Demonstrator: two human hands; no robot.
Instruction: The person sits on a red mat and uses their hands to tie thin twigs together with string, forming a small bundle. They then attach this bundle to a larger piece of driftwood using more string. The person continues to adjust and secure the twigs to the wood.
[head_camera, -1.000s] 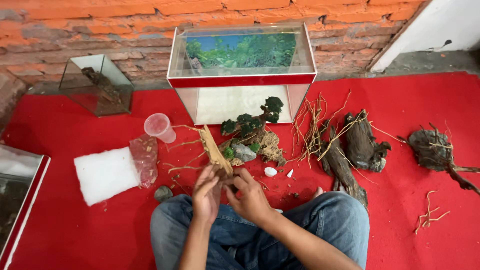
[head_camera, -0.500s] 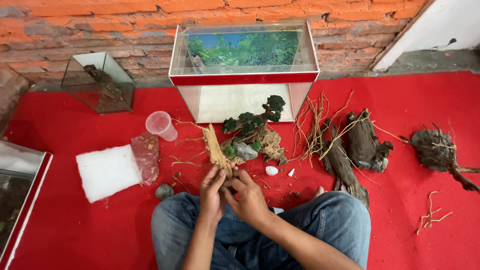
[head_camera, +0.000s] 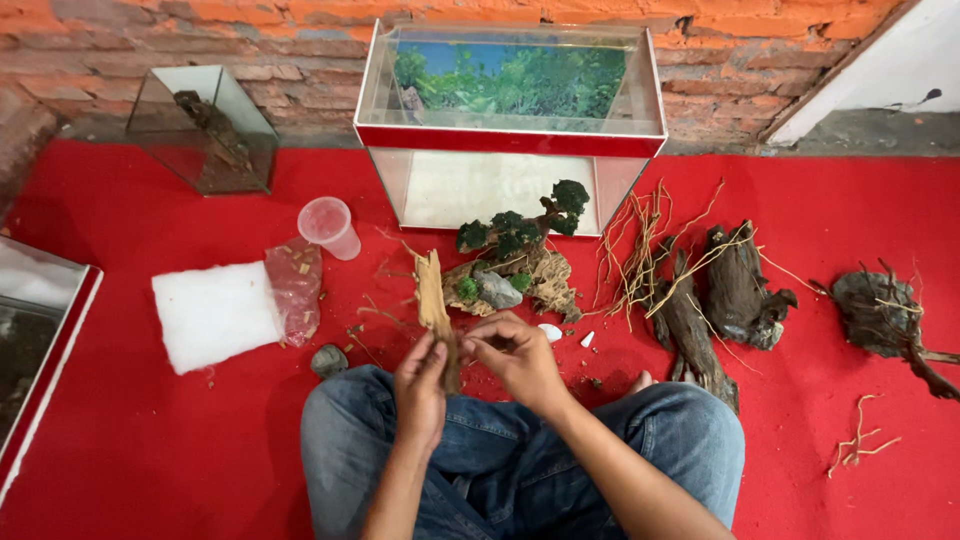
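I sit cross-legged in blue jeans on a red carpet (head_camera: 150, 440). My left hand (head_camera: 420, 385) grips a long pale strip of driftwood (head_camera: 433, 298) that points away from me. My right hand (head_camera: 518, 358) is beside it with the fingers pinched near the strip's lower end; I cannot tell what, if anything, is between them. Just beyond my hands stands a small driftwood tree with green moss tufts and grey stones (head_camera: 515, 262).
A glass aquarium with a red rim (head_camera: 510, 140) stands at the back by the brick wall, a smaller glass tank (head_camera: 205, 130) to its left. A plastic cup (head_camera: 328, 226), a white filter pad (head_camera: 212, 314) and a plastic bag lie left. Dark roots (head_camera: 735, 290) lie right.
My hands have shifted slightly with the wood strip; the right hand has come closer to the strip's lower end. Nothing else has moved.
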